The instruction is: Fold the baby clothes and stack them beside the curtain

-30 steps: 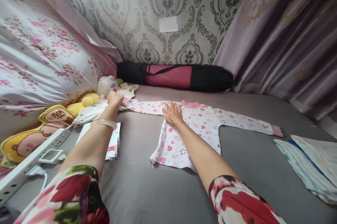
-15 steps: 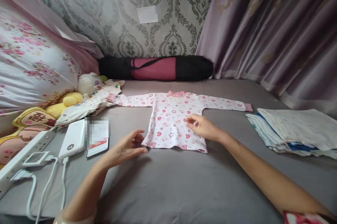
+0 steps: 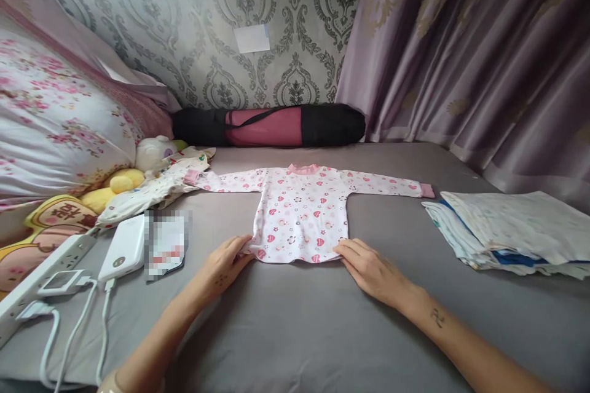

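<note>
A small white long-sleeved shirt (image 3: 302,214) with pink hearts and flowers lies flat on the grey bed sheet (image 3: 295,325), its sleeves spread to both sides and its pink collar away from me. At the bottom left corner of the hem, my left hand (image 3: 230,261) pinches the cloth. My right hand (image 3: 369,267) grips the bottom right corner in the same way, fingers over the edge. The left cuff of the shirt reaches a pile of pale printed clothing (image 3: 157,190).
Folded clothes (image 3: 516,227) are stacked at the right. On the left are a power strip (image 3: 50,276) with cables, a white power bank (image 3: 123,246), a blurred phone (image 3: 166,245) and plush toys (image 3: 122,181). A black and pink bag (image 3: 267,127) lies along the wall.
My right hand has moved from above the shirt's middle down to its lower right corner and closed there. My left hand has closed on the lower left corner. The view has shifted slightly.
</note>
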Motion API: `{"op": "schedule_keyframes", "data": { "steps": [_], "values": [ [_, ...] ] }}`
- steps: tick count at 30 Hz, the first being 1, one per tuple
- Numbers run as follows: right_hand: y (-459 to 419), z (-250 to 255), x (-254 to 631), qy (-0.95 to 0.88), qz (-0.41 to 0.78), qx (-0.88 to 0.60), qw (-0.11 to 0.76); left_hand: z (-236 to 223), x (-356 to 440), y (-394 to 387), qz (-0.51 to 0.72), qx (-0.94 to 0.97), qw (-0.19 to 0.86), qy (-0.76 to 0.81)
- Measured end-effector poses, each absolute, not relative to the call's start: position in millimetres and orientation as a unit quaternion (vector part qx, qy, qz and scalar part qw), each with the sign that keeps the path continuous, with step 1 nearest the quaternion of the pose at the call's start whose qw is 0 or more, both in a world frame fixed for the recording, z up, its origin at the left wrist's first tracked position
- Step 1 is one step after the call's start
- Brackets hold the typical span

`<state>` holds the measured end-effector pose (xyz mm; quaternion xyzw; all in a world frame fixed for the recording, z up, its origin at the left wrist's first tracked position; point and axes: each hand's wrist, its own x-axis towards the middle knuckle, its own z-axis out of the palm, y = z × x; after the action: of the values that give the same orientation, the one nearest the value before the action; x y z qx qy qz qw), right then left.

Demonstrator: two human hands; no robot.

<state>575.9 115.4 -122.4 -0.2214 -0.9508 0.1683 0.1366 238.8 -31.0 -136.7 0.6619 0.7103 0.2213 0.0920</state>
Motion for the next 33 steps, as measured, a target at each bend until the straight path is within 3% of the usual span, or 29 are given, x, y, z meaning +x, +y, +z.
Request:
{"op": "schedule_keyframes", "data": {
  "steps": [6,13,18,26,30,33],
  "values": [
    [123.6,-128.3,573.8,-0.949,0.158,-0.228,0.149,-121.5,227.4,-28.6,0.144,0.738,0.026,0.658],
    [146.7,-100.7,584.4,-0.961,0.168,-0.161,0.151,-86.9,198.9,-24.9,0.098,0.783,-0.069,0.611],
    [145.2,-95.0,585.0,-0.978,0.132,-0.128,0.099,-99.6,188.4,-28.5,0.068,0.83,-0.014,0.553],
    [136.0,-89.1,588.2,-0.975,0.143,-0.169,0.029,-98.0,188.9,-27.8,0.104,0.764,0.138,0.622],
    [150.0,-89.3,579.2,-0.923,0.235,-0.3,0.049,-101.7,193.3,-8.4,0.149,0.61,0.191,0.754],
    [176.4,-95.4,562.7,-0.857,0.213,-0.457,0.105,-110.4,201.4,17.0,0.18,0.529,0.183,0.809]
  ]
}}
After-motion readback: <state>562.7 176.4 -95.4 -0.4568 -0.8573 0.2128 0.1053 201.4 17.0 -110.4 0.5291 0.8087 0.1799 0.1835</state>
